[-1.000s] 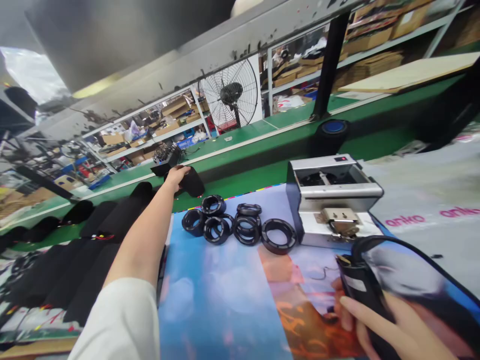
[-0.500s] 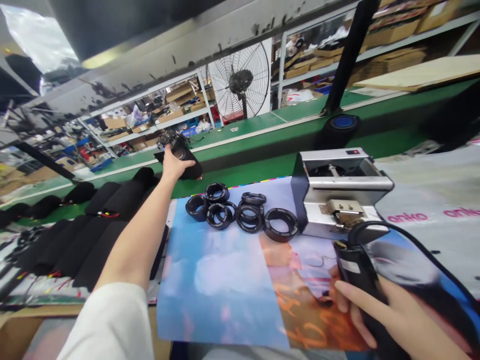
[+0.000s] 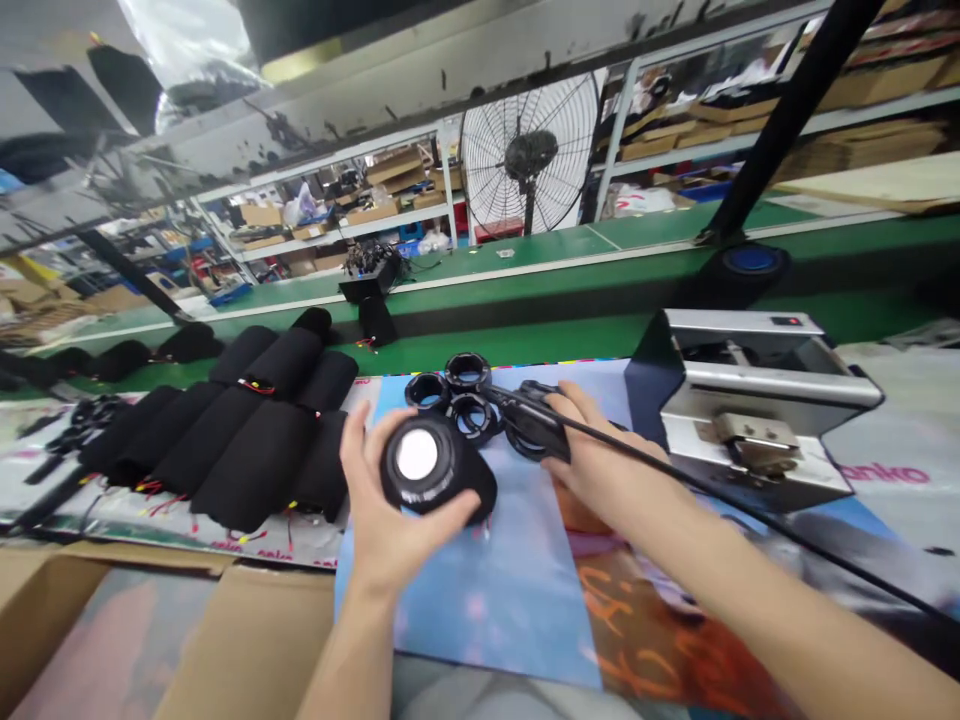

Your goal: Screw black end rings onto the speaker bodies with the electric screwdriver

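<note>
My left hand (image 3: 379, 510) is wrapped round a black cylindrical speaker housing (image 3: 480, 485), tilted so that its ringed end with a bright white disc faces up. It is held above the blue printed sheet (image 3: 450, 590). Farther right, my right hand (image 3: 592, 440) grips a black corded hand tool (image 3: 536, 420) above the black rings (image 3: 466, 370). The tool's cord runs back over my right forearm, and its working end is hidden. Several rings lie together just beyond the housing, partly covered by the tool.
Black cylinders (image 3: 255, 460) with red and yellow wires lie stacked at left. A metal machine (image 3: 757, 390) stands at right. An open cardboard box (image 3: 247, 640) is at lower left. A green ledge (image 3: 525, 265) runs behind, with a large fan (image 3: 529, 155) beyond it.
My left hand has come back from the far ledge with the black housing, now close in front of me. My right hand has moved left and forward with the tool, over the rings.
</note>
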Demonstrator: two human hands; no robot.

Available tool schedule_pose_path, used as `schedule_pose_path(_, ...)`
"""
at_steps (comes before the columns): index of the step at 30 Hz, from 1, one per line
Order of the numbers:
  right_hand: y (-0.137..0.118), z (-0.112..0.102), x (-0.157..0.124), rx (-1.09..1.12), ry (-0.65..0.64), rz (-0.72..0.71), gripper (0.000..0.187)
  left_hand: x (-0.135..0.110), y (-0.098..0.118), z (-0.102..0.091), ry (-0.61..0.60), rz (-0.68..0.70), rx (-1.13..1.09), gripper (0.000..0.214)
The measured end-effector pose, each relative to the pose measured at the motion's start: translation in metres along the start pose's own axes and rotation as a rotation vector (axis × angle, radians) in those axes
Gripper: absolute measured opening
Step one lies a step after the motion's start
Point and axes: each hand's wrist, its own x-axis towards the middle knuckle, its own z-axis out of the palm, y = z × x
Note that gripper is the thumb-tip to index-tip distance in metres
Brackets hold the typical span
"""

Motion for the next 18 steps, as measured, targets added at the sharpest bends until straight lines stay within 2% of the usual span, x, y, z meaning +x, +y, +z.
schedule_pose_path(3, -0.008, 0.008, 0.001, -0.164, -0.052, -0.051, 0.067, -0.054, -0.016, -0.002, 0.002, -0.061, 0.009, 0.112)
schedule_pose_path(6, -0.013, 0.011, 0.0, -0.281, -0.084, -0.124, 0.063, -0.077, -0.023, 0.001, -0.046, 0.019, -0.038, 0.113)
schedule_pose_path(8, -0.017, 0.012, 0.002, -0.338, -0.091, -0.162, 0.061, -0.078, -0.025, 0.004, -0.104, 0.018, -0.073, 0.113)
schedule_pose_path(12, -0.022, 0.016, 0.005, -0.407, -0.108, -0.208, 0.065, -0.066, -0.023, 0.002, -0.209, -0.085, -0.137, 0.116)
schedule_pose_path(18, -0.025, 0.021, 0.005, -0.403, -0.128, -0.197, 0.061, -0.048, -0.016, -0.016, -0.398, -0.361, -0.256, 0.123)
